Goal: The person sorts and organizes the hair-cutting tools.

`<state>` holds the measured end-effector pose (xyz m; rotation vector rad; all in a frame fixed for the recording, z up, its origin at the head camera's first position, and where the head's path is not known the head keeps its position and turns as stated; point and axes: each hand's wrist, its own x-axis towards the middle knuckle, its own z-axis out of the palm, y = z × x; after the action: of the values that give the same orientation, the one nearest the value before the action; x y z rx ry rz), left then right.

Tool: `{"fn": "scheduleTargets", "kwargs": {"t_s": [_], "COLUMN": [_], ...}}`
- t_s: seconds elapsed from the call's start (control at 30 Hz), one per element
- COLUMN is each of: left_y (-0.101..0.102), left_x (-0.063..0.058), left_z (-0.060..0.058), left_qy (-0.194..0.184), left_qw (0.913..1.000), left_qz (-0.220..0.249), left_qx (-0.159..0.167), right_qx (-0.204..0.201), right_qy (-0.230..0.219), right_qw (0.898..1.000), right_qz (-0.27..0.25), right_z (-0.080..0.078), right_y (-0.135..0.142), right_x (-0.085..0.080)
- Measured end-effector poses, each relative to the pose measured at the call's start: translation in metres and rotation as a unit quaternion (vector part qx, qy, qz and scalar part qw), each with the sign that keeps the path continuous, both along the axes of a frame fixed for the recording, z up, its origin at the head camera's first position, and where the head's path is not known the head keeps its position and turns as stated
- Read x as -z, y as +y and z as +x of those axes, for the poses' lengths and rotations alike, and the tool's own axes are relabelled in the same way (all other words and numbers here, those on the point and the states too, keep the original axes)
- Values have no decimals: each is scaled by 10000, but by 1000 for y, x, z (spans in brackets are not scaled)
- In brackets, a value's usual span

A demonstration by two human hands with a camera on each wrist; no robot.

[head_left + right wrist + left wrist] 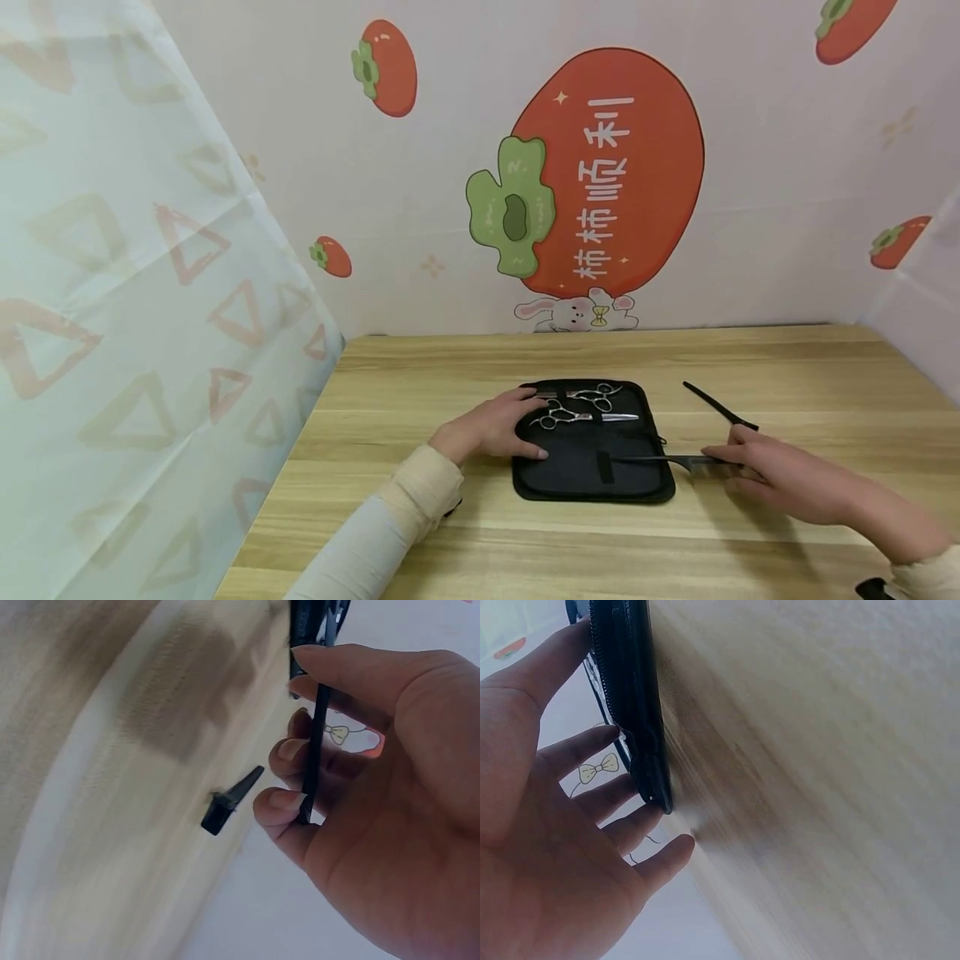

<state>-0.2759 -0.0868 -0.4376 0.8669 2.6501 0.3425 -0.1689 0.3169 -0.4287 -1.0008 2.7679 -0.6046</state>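
A black zip case (562,479) lies unfolded on the table. Two silver pairs of scissors (577,417) sit in its upper part, held by straps. My left hand (498,425) rests on the case's left edge, fingers spread near the scissor handles, thumb on the black lining. In the left wrist view those fingers reach the zipped edge of the case (626,697). With thumb and curled fingers my right hand (780,475) holds a dark tail comb (701,461). Its thin tail points left over the case, toward a black strap (605,467); whether it touches is unclear.
A slim black hair clip (720,406) lies on the wooden table (420,367), just beyond my right hand. Behind the table hangs a backdrop printed with persimmons (615,175). Patterned cloth (180,333) borders the left side.
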Motion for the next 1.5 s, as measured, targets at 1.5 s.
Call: {"fn": "scheduleTargets", "kwargs": {"t_s": [1.5], "left_y": [1], "left_x": [2], "left_z": [1], "left_qy": [82], "left_qw": [10000], "left_qz": [-36], "left_qx": [2], "right_qx": [342], "right_qy": [-598], "right_qw": [9974], "right_qz": [-206], "right_z": [-15], "right_y": [-61], "right_x": [0]}}
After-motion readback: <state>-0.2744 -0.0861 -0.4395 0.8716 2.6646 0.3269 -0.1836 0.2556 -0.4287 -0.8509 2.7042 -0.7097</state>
